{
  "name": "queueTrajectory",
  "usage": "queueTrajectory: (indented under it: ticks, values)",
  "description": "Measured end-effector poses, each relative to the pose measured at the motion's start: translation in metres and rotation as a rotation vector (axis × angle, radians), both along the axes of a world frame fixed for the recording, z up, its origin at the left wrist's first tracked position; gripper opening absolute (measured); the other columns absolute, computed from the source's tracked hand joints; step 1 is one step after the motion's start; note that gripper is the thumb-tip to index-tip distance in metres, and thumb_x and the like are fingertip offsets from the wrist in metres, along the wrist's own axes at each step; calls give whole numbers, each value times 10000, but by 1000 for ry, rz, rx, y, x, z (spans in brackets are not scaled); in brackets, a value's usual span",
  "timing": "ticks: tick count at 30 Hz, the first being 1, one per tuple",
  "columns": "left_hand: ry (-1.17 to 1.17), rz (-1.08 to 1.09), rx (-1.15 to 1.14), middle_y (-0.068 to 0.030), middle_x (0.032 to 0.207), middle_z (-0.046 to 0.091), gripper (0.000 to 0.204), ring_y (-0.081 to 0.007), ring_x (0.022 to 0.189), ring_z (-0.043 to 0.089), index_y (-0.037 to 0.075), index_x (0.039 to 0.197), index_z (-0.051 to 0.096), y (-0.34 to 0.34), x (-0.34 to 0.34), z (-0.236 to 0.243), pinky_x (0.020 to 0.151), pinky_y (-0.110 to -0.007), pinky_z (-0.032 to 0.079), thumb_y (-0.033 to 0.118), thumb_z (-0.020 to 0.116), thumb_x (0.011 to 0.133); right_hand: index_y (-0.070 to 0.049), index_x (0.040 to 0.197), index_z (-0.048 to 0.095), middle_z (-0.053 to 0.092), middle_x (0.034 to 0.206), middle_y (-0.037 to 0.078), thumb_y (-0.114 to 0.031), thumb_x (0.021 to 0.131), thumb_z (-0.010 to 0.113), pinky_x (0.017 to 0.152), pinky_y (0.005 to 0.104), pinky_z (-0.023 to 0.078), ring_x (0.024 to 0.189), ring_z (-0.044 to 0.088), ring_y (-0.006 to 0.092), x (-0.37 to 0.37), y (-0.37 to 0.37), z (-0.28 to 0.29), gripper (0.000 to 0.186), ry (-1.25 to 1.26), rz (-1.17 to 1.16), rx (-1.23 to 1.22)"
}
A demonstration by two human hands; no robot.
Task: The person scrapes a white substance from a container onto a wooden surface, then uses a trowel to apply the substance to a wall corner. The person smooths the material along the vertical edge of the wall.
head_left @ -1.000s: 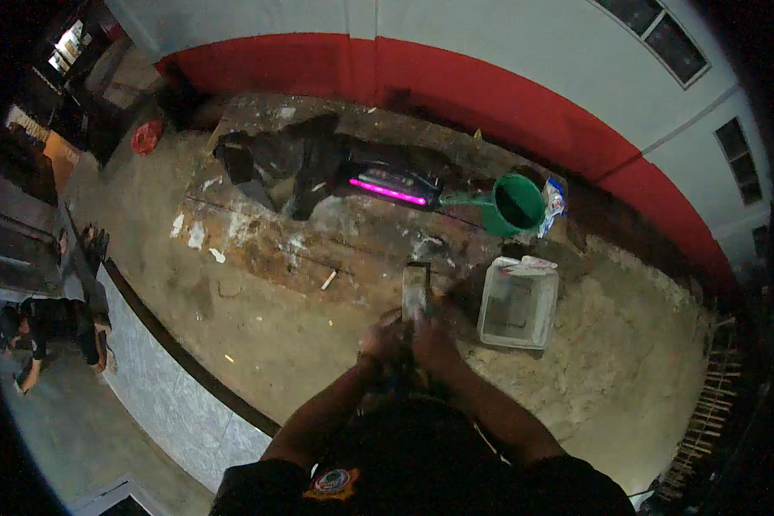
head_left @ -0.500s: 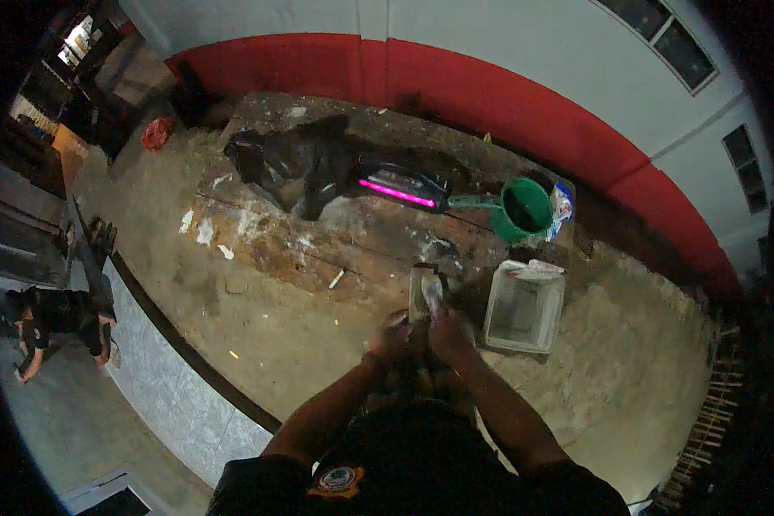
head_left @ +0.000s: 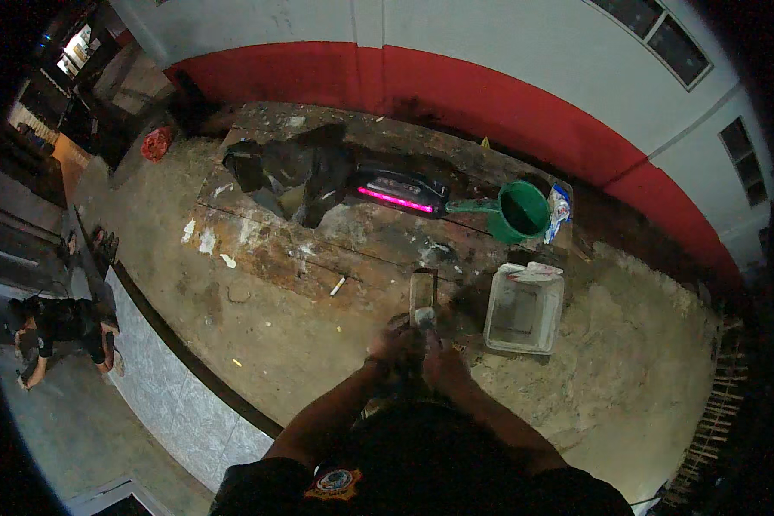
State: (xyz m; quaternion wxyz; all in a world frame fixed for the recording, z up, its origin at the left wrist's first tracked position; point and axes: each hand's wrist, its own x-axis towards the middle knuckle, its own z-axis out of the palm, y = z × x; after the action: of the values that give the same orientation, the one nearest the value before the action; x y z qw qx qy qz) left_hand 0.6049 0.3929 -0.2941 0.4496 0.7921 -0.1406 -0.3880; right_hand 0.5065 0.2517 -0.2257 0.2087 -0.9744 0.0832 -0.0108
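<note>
A long, narrow block (head_left: 422,289), pale on top with a dark edge and shaped like a whetstone, lies lengthwise at the near edge of the wooden boards. Over its near end is a small, flat greyish-white piece (head_left: 424,316), too blurred to name. My right hand (head_left: 445,368) is closed on this piece from the right. Close against it on the left, my left hand (head_left: 390,342) has its fingers curled in beside the block's near end; what they grip is hidden. To the right of my hands stands a whitish rectangular tub (head_left: 489,325).
On the stained boards (head_left: 275,251) lie a dark cloth (head_left: 322,172), a lamp with a glowing pink tube (head_left: 396,199), a green dipper (head_left: 494,225), a blue-and-white packet (head_left: 559,211) and a white stick (head_left: 338,285). A person (head_left: 64,331) crouches at far left. A red wall band (head_left: 507,95) runs behind.
Both my hands have drawn back slightly toward my body. The flat piece has slid from the middle of the block to its near end, leaving more of the block's top showing.
</note>
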Motion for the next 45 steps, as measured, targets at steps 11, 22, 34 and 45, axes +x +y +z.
queueTrajectory:
  ticks: [11,22,34,45]
  values:
    - [-299,-173,-55,-86,1003,748,353,-215,886,695,77,1178,722,11,-6,-36,791,-379,563,268,726,881,87,1329,498,554,1279,288,-70,846,581,878,549,514,949,578,508,-17,0,-80,515,-184,27,66]
    - [-536,-151,50,-229,1225,654,535,-419,1065,648,136,1381,552,-60,108,83,874,-506,544,311,656,886,28,1482,398,563,1282,308,-214,943,535,901,539,528,1103,618,453,-24,14,-3,605,356,-170,206]
    - [-736,-368,402,-182,1358,596,676,-398,1108,650,258,1564,340,-150,193,104,911,-511,554,280,580,932,32,1427,440,591,1191,315,-215,884,593,837,564,547,1016,637,483,-32,14,-23,616,307,-192,174]
    - [-738,-267,43,-250,1057,688,672,-436,1000,661,261,1546,373,-131,195,70,814,-546,549,322,611,920,69,1388,453,623,1113,307,-197,845,617,830,533,549,1008,642,457,-31,16,-41,627,186,-94,8]
